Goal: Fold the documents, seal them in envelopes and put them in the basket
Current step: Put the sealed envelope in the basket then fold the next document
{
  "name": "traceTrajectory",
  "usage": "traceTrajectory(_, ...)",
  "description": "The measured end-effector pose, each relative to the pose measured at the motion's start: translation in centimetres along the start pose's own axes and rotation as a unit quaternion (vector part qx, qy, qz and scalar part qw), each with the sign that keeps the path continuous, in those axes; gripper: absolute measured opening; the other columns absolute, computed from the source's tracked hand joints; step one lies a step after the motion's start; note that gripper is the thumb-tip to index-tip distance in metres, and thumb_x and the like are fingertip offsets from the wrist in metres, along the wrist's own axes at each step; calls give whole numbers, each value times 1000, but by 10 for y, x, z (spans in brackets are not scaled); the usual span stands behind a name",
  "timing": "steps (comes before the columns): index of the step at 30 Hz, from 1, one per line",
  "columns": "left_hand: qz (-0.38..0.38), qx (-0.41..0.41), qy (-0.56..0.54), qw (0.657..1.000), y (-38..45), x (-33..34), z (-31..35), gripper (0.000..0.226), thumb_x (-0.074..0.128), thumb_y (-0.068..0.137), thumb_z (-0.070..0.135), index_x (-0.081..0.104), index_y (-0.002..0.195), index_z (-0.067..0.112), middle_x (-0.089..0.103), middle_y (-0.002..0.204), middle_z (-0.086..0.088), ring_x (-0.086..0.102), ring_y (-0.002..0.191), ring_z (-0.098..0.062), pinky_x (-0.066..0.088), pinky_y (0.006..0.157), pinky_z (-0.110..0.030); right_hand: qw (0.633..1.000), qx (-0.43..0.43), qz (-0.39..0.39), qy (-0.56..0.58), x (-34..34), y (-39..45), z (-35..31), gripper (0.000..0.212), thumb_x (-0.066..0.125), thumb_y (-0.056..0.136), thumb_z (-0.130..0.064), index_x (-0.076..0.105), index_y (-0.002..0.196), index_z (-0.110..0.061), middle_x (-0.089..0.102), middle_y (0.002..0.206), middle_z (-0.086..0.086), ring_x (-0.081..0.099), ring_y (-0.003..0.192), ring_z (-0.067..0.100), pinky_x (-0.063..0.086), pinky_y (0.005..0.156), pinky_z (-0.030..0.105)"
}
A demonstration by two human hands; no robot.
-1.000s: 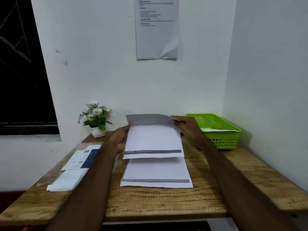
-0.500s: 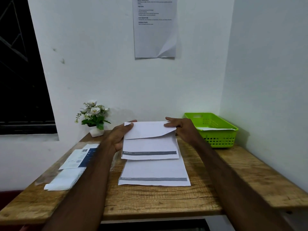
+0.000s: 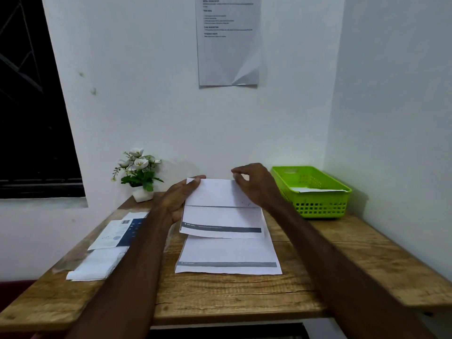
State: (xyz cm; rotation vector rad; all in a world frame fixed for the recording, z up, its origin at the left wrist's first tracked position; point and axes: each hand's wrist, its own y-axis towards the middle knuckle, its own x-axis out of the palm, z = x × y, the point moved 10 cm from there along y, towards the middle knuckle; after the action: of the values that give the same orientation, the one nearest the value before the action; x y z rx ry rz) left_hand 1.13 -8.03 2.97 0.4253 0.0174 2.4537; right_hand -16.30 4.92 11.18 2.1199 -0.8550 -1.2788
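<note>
Left of the green basket point(image 3: 315, 206), the document's point(image 3: 221, 209) top flap now lies folded down, left hand point(image 3: 177, 199) gripping its edge, right hand point(image 3: 255, 184) curled, pressing the fold.

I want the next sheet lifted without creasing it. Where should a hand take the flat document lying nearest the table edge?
Probably pinch the flat document at its near right corner, coming from the table's front: that end lies uncovered, while the held sheet overlaps its far end.
</note>
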Motion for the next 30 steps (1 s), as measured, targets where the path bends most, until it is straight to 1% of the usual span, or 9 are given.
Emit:
traceTrajectory(6,-21,2,-2,1000,-3,10,3,32,63,101,23,67,129,11,73,116,-15,72,93,-24,64,76,-40,991,-17,-99,-94,42,12,-41,32,49,100,-44,77,106,-29,75,112,-10,60,115,19,34,105,51)
traceTrajectory(11,-37,-2,-8,999,-3,11,2,34,64,99,24,66,131,10,72,122,-18,71,99,-27,63,82,-45,986,-10,-118,-118,52,15,-47,29,51,100,-40,76,101,-25,75,105,-3,63,104,25,35,99,48)
traceTrajectory(14,-30,-2,-4,1000,-3,9,2,33,64,100,24,67,130,11,73,118,-16,72,98,-27,64,78,-45,986,13,-131,-101,46,16,-37,24,59,96,-40,77,97,-25,75,98,-4,64,98,24,41,97,45)
traceTrajectory(16,-21,-4,-5,1000,-3,6,2,32,64,100,25,68,128,12,75,114,-14,73,95,-26,64,75,-44,985,35,-146,-82,40,15,-23,21,64,93,-41,77,92,-25,75,93,-4,64,93,22,46,90,41)
traceTrajectory(19,-15,-1,-6,1000,-2,1,2,33,65,99,26,68,129,12,74,120,-16,74,98,-26,64,75,-44,984,57,-163,-38,28,16,0,19,70,87,-42,77,81,-25,75,86,-7,67,87,17,53,79,35)
traceTrajectory(22,-12,4,-5,1000,1,-4,4,32,64,99,26,69,128,14,72,124,-15,73,102,-27,64,77,-46,984,73,-163,15,10,12,20,17,77,86,-35,80,78,-20,77,83,-7,67,80,7,49,68,26)
traceTrajectory(24,-9,3,-6,1000,1,-6,5,30,64,99,26,70,126,15,72,125,-14,73,102,-26,64,77,-46,983,83,-151,64,-1,6,34,15,80,86,-29,82,79,-15,78,81,-2,63,72,4,47,66,25)
traceTrajectory(27,-1,4,-4,1000,3,-10,5,30,66,98,27,71,125,16,72,124,-13,72,102,-27,64,75,-45,972,111,-125,167,-13,-8,51,15,79,88,-22,82,85,-7,77,86,15,61,69,7,54,66,32)
traceTrajectory(30,3,1,-6,1000,3,-13,4,32,66,97,28,70,126,17,71,127,-13,71,107,-28,63,76,-46,952,154,-103,244,-18,-17,62,16,77,90,-24,81,87,-9,79,88,11,72,75,14,62,77,42)
